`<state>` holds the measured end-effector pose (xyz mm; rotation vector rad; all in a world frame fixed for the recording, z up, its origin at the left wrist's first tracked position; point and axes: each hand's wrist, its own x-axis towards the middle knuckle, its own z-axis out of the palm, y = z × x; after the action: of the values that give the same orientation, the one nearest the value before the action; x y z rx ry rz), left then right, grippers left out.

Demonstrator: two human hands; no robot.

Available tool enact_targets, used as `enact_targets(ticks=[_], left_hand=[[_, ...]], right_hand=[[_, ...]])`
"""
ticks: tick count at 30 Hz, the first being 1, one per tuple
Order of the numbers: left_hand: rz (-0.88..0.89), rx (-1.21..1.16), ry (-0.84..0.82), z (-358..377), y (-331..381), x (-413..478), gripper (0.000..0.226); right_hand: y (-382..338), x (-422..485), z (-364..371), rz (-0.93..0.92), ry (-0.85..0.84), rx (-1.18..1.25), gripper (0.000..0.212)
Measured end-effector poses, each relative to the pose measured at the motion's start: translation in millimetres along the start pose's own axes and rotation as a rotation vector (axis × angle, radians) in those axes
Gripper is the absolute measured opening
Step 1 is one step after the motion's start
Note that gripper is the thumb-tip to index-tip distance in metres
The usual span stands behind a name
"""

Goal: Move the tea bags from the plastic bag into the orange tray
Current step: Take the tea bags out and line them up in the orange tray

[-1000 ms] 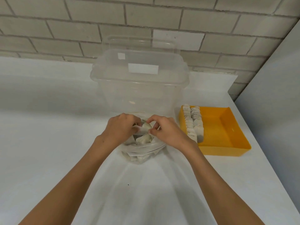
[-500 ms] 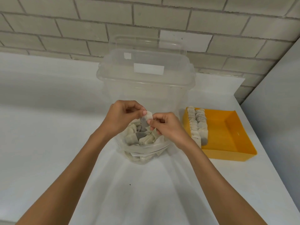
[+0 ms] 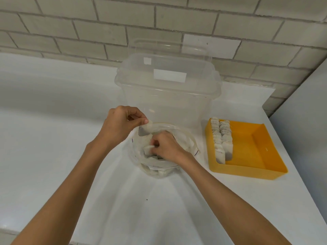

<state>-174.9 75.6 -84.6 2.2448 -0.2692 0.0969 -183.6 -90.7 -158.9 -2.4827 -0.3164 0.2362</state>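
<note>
A clear plastic bag [image 3: 187, 142] of pale tea bags stands open on the white counter in front of me. My left hand [image 3: 120, 126] pinches a tea bag [image 3: 147, 129] together with the bag's rim at its upper left. My right hand [image 3: 166, 147] reaches down inside the bag, fingers curled round another tea bag [image 3: 147, 149]. To the right sits the orange tray [image 3: 256, 152], with two rows of tea bags [image 3: 222, 138] packed upright along its left side.
A tall clear lidded storage box [image 3: 168, 89] stands directly behind the plastic bag. A tiled wall runs along the back, and a grey panel [image 3: 304, 121] closes off the right. The counter's front edge is near my elbows.
The hands have split apart: my left hand lifted up and left with a tea bag at the rim, and my right hand dropped down into the bag onto another one.
</note>
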Motion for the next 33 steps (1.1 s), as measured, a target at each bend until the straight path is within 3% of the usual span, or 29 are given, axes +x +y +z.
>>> enact_targets(ticks=[3,6,10,13,19,26,33], left_hand=[[-0.011,-0.008,0.006,1,-2,-2,0.014],[-0.014,-0.012,0.008,3,-3,-3,0.009],[-0.009,-0.016,-0.01,9,-1,-4,0.007],[-0.014,-0.009,-0.029,12,0,-4,0.004],[-0.016,-0.002,-0.028,11,2,-5,0.004],[-0.014,0.022,-0.06,10,7,-4,0.002],[0.027,0.042,-0.07,8,21,3,0.002]], right_hand=[[2,-1,-14,0.059,0.137,0.126,0.003],[7,-14,-30,0.031,0.277,0.104,0.009],[17,-36,-31,0.008,0.04,-0.087,0.024],[19,-39,-34,0.036,-0.061,-0.097,0.036],[19,-20,-34,0.09,0.114,-0.079,0.031],[22,4,-27,0.125,-0.106,-0.177,0.01],[12,-21,-63,0.003,0.086,0.04,0.002]])
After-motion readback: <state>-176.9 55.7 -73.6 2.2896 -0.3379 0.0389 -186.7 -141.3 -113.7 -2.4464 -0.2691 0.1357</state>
